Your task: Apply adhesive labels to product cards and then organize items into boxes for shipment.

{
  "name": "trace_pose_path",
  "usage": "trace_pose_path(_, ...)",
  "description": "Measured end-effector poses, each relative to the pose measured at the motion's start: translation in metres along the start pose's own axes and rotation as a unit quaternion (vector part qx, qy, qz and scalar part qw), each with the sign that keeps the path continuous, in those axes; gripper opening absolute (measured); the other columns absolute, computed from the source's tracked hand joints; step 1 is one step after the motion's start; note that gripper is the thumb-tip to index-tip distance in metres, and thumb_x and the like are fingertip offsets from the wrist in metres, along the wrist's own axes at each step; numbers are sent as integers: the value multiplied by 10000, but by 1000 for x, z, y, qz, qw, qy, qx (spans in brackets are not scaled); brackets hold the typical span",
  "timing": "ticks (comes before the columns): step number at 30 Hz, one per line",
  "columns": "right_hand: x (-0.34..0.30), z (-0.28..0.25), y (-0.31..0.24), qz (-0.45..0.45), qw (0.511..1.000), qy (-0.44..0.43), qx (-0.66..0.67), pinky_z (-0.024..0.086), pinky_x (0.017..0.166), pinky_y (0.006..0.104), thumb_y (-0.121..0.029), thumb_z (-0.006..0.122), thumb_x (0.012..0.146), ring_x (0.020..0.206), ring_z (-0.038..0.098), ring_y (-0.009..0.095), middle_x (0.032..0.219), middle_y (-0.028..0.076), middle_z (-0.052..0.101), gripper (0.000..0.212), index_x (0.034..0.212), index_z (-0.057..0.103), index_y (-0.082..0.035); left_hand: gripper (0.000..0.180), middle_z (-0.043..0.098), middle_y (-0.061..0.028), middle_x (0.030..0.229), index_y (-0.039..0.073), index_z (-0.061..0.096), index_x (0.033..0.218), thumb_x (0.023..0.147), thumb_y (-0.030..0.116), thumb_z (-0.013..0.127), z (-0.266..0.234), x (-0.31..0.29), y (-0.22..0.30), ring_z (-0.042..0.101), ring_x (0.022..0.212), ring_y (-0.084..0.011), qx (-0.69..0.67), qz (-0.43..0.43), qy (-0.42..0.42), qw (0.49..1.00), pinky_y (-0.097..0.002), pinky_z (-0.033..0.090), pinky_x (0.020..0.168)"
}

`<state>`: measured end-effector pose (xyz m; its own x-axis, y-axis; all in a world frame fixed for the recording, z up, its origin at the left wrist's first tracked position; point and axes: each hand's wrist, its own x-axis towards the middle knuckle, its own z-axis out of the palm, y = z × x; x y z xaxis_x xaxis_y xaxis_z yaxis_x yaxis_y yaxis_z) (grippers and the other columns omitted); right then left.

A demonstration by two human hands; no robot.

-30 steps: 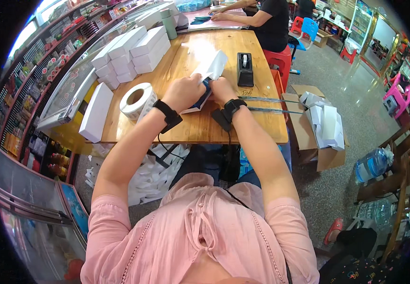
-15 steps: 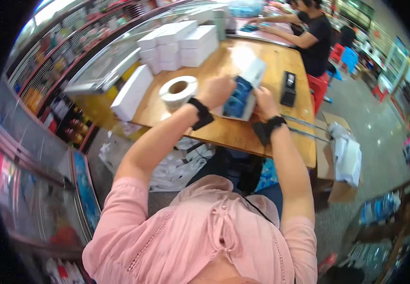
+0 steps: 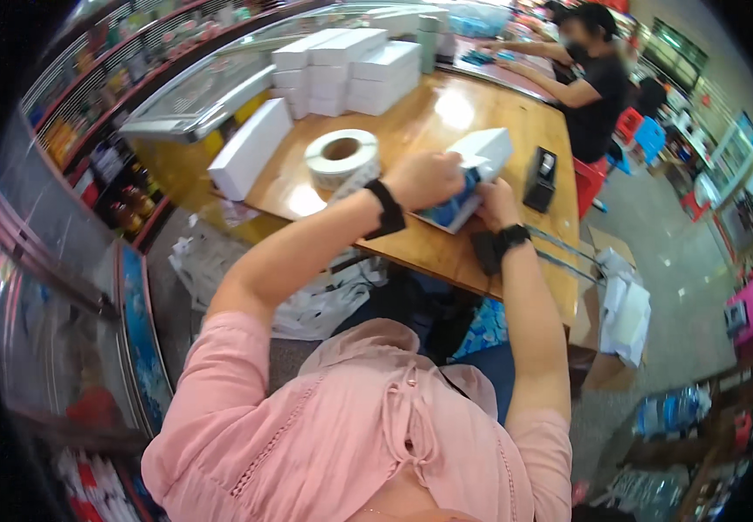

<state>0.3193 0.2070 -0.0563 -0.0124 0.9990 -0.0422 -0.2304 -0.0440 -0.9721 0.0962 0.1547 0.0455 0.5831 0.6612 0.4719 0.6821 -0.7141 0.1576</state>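
A long white box [image 3: 491, 148] lies on the wooden table in front of me, its lid raised at the far end. Blue contents [image 3: 449, 210] show inside, partly covered by my hands. My left hand [image 3: 431, 181] is closed over the box; a small white piece shows at its fingertips, but what it grips is hidden. On the box's right side, my right hand [image 3: 500, 205] grips the edge with curled fingers. To the left, a roll of white labels [image 3: 342, 154] lies flat, with a loose strip trailing towards my left wrist.
White boxes [image 3: 329, 74] are stacked at the far left, with another white box [image 3: 250, 150] standing nearer. A black dispenser [image 3: 540, 179] sits at the right. Across the table's far side a person [image 3: 598, 91] works. An opened carton [image 3: 607, 348] stands on the floor.
My left hand has moved right along the box, away from the blue contents and towards the lid end. The view has shifted slightly. My right hand still holds the box edge.
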Motion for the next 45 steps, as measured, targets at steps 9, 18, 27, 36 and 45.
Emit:
trace_pose_path(9, -7, 31, -6, -121, 981, 89, -126, 582, 805, 407, -74, 632, 971, 976, 701, 262, 1044, 115, 725, 286, 1244, 646, 10, 419, 733, -300, 993, 61, 662, 1315, 946, 248, 595, -20, -16, -37, 708, 957, -480, -79, -119, 109, 984, -530, 565, 855)
trace_pose_path(18, -11, 21, -13, -176, 967, 112, -146, 531, 893, 376, -133, 663, 995, 1017, 698, 255, 1153, 154, 735, 348, 1294, 639, 43, 378, 729, -293, 1185, 4, 706, 1168, 944, 261, 543, -9, 49, -53, 686, 1122, -479, -58, -207, -55, 975, -527, 534, 989)
trace_pose_path(27, -41, 42, -35, 39, 997, 16, 57, 684, 709, 441, -150, 684, 989, 847, 746, 340, 1018, 171, 691, 333, 1241, 566, 33, 269, 750, -254, 1115, 35, 713, 1076, 966, 191, 523, -13, 63, -66, 715, 1060, -453, 86, -161, -13, 983, -531, 572, 923)
trace_pose_path(36, -29, 35, -22, -23, 988, 78, -128, 636, 591, 373, -135, 708, 970, 736, 732, 251, 974, 151, 729, 662, 1547, 433, 39, 322, 761, -228, 1096, 145, 731, 1188, 991, 228, 490, -11, 86, -96, 716, 1046, -461, 113, -138, 18, 984, -564, 568, 897)
trace_pose_path(45, -25, 23, -18, -76, 990, 77, -93, 604, 568, 331, -194, 706, 997, 712, 721, 216, 1040, 137, 740, 560, 1474, 542, 50, 384, 749, -231, 1119, 170, 695, 1287, 961, 176, 492, -36, 100, -85, 713, 1022, -452, 143, -98, 32, 984, -552, 567, 905)
